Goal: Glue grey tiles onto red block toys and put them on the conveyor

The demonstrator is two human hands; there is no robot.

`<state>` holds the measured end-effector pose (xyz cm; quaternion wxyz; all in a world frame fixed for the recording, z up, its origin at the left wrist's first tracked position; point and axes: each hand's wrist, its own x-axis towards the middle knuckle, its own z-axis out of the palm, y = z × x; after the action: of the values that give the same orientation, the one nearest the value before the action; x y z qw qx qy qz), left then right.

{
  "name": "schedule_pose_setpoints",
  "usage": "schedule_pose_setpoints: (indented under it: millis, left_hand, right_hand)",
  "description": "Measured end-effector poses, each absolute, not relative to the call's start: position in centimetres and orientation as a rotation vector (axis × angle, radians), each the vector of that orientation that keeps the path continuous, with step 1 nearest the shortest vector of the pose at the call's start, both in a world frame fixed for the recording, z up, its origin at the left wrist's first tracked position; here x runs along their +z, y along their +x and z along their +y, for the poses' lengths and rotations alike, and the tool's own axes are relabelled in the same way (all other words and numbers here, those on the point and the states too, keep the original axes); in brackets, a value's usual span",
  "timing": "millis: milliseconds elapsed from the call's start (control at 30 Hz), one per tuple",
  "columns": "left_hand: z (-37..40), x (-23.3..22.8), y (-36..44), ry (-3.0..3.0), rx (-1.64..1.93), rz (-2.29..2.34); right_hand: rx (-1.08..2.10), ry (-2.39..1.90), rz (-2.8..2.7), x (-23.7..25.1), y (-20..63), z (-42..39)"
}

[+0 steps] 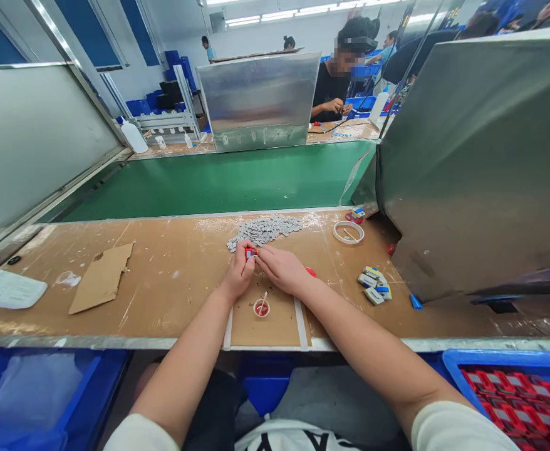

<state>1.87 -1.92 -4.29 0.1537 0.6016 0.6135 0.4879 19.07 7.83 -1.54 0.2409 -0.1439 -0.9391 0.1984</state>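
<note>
Near the workbench's (pixel 162 282) front edge stands a small white cup (pixel 261 307) of red paste. Just beyond, left hand (pixel 240 274) and right hand (pixel 282 269) together pinch a small red-and-white part (pixel 250 252), before the grey pieces (pixel 263 230).
</note>
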Motion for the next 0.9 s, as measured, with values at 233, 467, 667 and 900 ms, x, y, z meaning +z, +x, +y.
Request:
schedule_pose_setpoints:
  millis: [233,467,667,900]
  left_hand:
    - [-2.1,-4.23,1.75,1.789,1.387,1.707]
    - [-2.49,-4.39,1.79,1.775,1.394,1.679]
    - [-2.44,-4.65,1.86,1.699,1.437,1.653]
    - [-2.1,-4.66,2.26,1.593,1.522,1.595]
  right_hand:
    - [0.646,-0.367,-2.59,-1.98,19.13,8.23]
    - [0.699,-0.405,-2.645,-1.45,19.29,7.85]
    - [0.75,-0.504,-2.637,-1.05,19.11,7.48]
    - [0.839,-0.456,-2.547,-1.07,19.09,7.25]
